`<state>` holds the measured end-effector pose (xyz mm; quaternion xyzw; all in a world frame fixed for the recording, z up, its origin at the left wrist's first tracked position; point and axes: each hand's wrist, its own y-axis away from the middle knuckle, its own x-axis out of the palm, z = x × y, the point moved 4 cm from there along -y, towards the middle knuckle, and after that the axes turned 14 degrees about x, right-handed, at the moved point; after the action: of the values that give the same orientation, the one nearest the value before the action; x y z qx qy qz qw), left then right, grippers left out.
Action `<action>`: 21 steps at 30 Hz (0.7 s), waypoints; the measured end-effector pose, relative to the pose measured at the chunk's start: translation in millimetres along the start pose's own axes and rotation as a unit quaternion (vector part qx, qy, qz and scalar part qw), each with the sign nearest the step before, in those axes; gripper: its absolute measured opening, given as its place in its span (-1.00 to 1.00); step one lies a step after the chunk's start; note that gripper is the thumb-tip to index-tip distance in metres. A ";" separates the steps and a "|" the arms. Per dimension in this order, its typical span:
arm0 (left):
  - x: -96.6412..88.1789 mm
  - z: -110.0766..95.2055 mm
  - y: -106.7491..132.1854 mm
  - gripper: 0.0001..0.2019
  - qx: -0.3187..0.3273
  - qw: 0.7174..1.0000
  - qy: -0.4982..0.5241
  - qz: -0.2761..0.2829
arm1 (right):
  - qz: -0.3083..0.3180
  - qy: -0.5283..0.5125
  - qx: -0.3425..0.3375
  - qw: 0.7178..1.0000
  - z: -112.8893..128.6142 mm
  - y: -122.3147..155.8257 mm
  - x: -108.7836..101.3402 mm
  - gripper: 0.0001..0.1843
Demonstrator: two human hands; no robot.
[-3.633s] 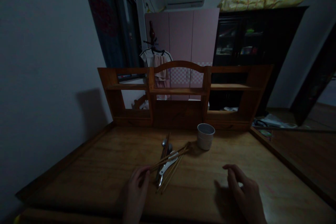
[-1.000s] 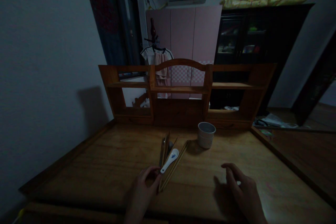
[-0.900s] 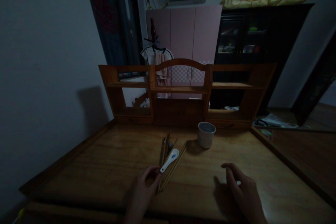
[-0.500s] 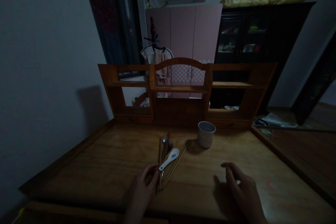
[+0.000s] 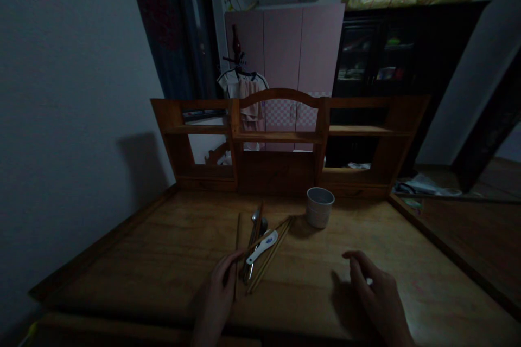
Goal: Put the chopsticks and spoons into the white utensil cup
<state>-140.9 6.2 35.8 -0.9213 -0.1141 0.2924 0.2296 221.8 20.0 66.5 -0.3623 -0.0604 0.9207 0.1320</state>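
A loose pile of wooden chopsticks lies on the wooden desk, mixed with a white ceramic spoon with a blue mark and a metal spoon. My left hand reaches into the near end of the pile, and its fingers pinch a chopstick or two there. My right hand rests on the desk to the right, fingers loosely curled and apart, holding nothing I can see. A small white cup stands upright beyond the pile.
A wooden shelf unit runs along the back of the desk. A plain wall stands on the left. Behind are a pink wardrobe, a dark cabinet and hanging clothes. The room is dim.
My left hand has spread the chopsticks: one now lies apart on the left of the pile. The white spoon has shifted slightly. My right hand has stayed put.
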 end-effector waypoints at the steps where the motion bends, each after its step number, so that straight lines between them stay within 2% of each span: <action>1: 0.2 -0.6 0.0 -0.67 0.004 1.000 0.005 0.001 | -0.001 0.000 -0.001 1.000 -0.1 0.0 -0.1 -0.68; 7: 4.6 1.5 0.0 -0.65 0.036 0.999 0.014 0.009 | -0.009 0.009 -0.005 1.000 -0.4 -0.8 0.1 -0.69; 16: 5.7 2.5 0.5 -0.67 0.007 1.000 0.015 0.002 | -0.009 0.009 0.000 1.000 1.5 -0.2 -1.2 -0.68; 21: 2.2 -1.1 -0.5 -0.68 0.027 0.999 -0.012 -0.013 | -0.006 0.008 -0.002 1.000 1.0 -0.2 0.5 -0.69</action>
<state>-138.5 7.0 35.8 -0.9097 -0.1208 0.3037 0.2562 220.8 20.4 67.0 -0.3700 -0.0630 0.9167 0.1369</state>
